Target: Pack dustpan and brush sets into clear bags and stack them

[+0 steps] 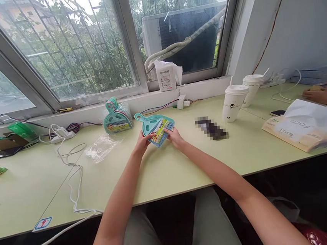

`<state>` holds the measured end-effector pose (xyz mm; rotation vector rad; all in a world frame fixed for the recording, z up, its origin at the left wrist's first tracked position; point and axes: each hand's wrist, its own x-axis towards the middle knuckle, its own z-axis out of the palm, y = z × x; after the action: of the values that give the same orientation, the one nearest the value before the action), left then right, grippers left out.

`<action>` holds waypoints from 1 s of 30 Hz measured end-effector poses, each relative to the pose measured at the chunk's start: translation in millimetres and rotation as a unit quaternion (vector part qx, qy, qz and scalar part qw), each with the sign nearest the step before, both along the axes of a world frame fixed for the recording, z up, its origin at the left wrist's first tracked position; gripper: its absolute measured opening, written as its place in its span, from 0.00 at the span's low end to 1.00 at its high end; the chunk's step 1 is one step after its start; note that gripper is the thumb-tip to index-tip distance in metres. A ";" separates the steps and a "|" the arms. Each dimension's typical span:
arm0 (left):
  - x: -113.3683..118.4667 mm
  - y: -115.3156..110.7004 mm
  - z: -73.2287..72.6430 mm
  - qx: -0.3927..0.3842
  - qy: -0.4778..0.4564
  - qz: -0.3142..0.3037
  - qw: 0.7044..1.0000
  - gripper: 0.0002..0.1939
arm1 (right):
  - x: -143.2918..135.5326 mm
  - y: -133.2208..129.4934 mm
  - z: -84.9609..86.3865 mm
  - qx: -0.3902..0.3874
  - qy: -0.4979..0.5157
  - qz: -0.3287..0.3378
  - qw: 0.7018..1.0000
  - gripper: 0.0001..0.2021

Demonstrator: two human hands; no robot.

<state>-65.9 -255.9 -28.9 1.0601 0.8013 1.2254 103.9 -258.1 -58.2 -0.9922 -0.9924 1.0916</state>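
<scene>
Between my two hands is a teal mini dustpan (153, 124) with a yellow printed label and blue brush bristles across its front. My left hand (142, 143) grips its left edge, and my right hand (175, 137) pinches the right side near the label. The dustpan is tilted, its looped handle pointing up and to the left. Just behind and to the left, a stack of similar dustpans (114, 117) in several colours stands upright in clear plastic. A crumpled clear plastic bag (102, 147) lies left of my left hand.
White cables (70, 177) and a power strip (63, 136) run along the left. Right of me are a blurred dark object (212, 128), two white lidded cups (235, 102) and a tissue pack (300, 128). Another person's hands (324, 93) show at far right.
</scene>
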 end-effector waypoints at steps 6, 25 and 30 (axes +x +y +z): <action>-4.0 1.5 2.9 0.024 0.142 -0.039 0.989 0.25 | 4.4 -2.0 9.5 -0.065 0.157 0.033 0.985 0.11; -52.8 16.9 -13.3 0.099 0.687 0.222 0.685 0.16 | 22.4 -7.4 17.3 -0.077 0.150 -0.003 0.986 0.11; -30.3 15.1 -23.7 0.182 0.649 0.187 0.715 0.18 | 22.4 -8.8 20.9 -0.097 0.103 0.037 0.989 0.11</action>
<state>-96.3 -240.8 -52.7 2.2230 1.9681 0.8022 126.3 -266.8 -37.4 -0.9817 -0.7697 1.3438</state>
